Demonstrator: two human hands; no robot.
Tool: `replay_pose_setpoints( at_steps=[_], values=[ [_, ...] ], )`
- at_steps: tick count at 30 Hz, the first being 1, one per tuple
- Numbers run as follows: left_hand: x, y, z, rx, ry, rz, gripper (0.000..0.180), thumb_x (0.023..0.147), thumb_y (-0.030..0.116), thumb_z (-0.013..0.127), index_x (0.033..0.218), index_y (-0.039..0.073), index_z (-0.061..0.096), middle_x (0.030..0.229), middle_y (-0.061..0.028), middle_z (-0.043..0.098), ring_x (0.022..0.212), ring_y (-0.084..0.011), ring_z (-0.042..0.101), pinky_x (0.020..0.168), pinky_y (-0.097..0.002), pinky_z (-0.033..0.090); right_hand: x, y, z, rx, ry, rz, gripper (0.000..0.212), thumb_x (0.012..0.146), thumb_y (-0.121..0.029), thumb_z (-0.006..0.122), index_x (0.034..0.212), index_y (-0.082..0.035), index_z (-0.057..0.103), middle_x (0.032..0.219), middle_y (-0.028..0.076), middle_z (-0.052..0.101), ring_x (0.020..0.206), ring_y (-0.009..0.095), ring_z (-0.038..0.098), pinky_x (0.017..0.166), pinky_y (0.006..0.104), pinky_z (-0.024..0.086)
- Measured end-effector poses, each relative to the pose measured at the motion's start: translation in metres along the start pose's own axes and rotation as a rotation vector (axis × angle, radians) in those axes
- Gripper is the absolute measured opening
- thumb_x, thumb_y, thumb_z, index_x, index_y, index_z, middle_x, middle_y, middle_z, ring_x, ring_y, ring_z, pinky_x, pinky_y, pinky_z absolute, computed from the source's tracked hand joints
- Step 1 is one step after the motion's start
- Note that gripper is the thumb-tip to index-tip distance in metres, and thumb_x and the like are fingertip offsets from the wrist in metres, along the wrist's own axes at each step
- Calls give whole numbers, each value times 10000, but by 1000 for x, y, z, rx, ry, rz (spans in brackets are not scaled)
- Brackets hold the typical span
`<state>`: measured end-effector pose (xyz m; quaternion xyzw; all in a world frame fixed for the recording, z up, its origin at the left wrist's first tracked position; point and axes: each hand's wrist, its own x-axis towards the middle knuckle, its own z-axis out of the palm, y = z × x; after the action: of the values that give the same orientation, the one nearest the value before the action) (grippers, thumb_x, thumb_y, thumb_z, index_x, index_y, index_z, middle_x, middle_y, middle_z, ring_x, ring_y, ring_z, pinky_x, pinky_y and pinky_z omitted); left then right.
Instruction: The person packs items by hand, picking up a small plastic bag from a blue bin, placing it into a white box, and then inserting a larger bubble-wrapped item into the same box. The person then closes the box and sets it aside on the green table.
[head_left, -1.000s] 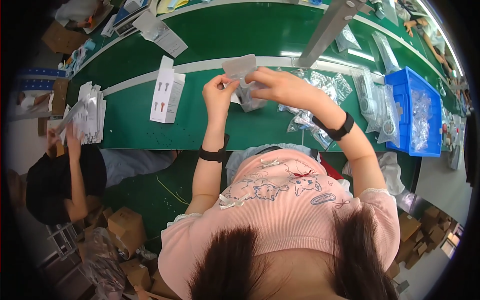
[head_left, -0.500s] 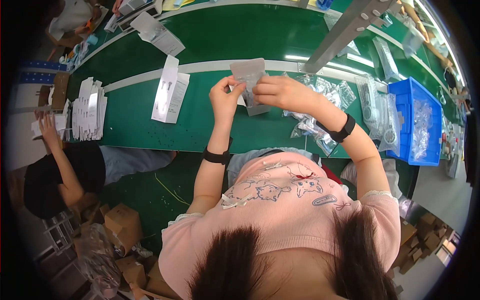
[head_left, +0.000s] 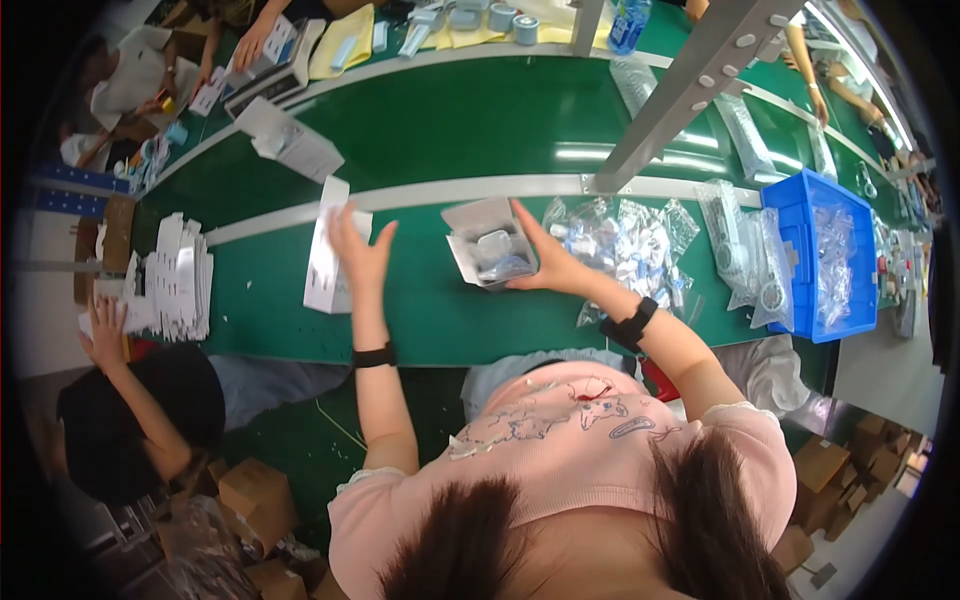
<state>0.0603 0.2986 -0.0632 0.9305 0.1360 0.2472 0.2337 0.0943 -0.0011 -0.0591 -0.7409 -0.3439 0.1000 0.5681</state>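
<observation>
- A co-worker's hand (head_left: 103, 335) is at the far left, a little below nine o'clock from the open box (head_left: 463, 258), fingers spread.
- A stack of white cartons (head_left: 183, 285) stands at nine o'clock on the green table (head_left: 420, 328).
- A white carton with its flap open (head_left: 315, 152) lies at ten o'clock, beyond the pale rail (head_left: 265, 223).
- A tall printed carton (head_left: 322, 270) is at nine o'clock, much nearer the open box than the stack.
- The left hand (head_left: 360, 256), also at nine o'clock, is wide and holds nothing visible; its fingers overlap the tall printed carton, though I cannot tell whether they touch.
- The open box has flaps raised at twelve and nine o'clock; a pale rounded piece (head_left: 495, 243) shows inside.
- The right hand (head_left: 552, 262) grips that box from three o'clock, fingers on the far corner, thumb at the near one.
- A heap of clear-bagged parts (head_left: 632, 245) spreads at three o'clock, just past the right hand.
- A metal post (head_left: 690, 95) rises at two o'clock.
- Clear plastic sleeves (head_left: 750, 250) lie farther out at three o'clock, against a blue bin (head_left: 790, 235) with clear bags (head_left: 838, 260) inside.
</observation>
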Motion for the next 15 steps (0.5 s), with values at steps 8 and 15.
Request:
replay_pose_setpoints(
  at_steps=[8, 15],
  values=[
    [28, -42, -2, 498, -476, -364, 975, 557, 234, 794, 1350, 269, 227, 1233, -188, 296, 1136, -424, 337, 870, -604, 320, 134, 51, -27, 314, 340, 76, 932, 632, -151, 730, 1370, -48, 170, 1301, 150, 369, 1193, 253, 378, 977, 348, 315],
    [39, 47, -12, -154, -725, -57, 1006, 503, 100, 804, 1338, 261, 266, 1164, -172, 317, 1058, -373, 419, 879, -442, 400, 161, 78, -51, -77, 488, -4, 982, 638, -182, 745, 1388, -73, 120, 1391, 170, 234, 1250, 284, 309, 1007, 357, 279]
  ],
)
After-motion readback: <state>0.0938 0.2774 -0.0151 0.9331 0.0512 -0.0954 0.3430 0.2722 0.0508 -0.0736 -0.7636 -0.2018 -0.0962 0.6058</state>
